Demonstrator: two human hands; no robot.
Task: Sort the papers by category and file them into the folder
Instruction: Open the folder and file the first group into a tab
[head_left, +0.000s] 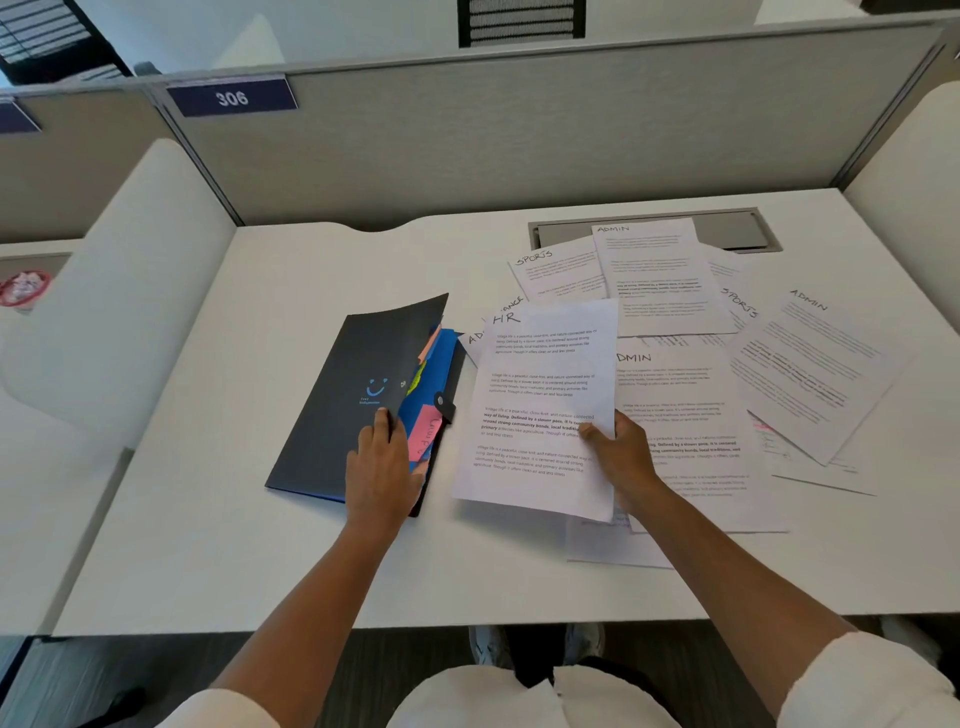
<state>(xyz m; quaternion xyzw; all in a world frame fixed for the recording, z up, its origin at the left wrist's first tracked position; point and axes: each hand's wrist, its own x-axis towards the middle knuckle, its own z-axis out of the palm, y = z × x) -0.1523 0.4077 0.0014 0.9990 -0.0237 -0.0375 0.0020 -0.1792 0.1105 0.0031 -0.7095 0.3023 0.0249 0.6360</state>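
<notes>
One sheet, headed HR (540, 405), is in our right hand (621, 457), pinched near its right edge with the thumb on top and the fingers hidden beneath; it hangs just right of the folder (332, 410), lifted off the desk (218, 545) and apart from the folder's edge. We judge it light and floppy: thin white printer paper, smooth, likely to sag at the far corner and slide easily, so a pinch along one long side, close to the middle, should keep it flat enough to feed in.

Our left hand (384, 467) rests on the folder's near right corner, fingers curled under the dark cover and raising it. That cover looks like matte, flexible plastic, bowing as it lifts, printed with a small blue smile. Beneath it show blue dividers with coloured tabs, a pink tab (425, 434) nearest our hand, and a black snap strap at the folder's right edge.

Further right of the folder, the remaining papers (727, 364) lie fanned and overlapping, hand-lettered ADMIN and SPORTS. The pink tab's writing is too blurred to read, so we cannot tell which section is HR.
</notes>
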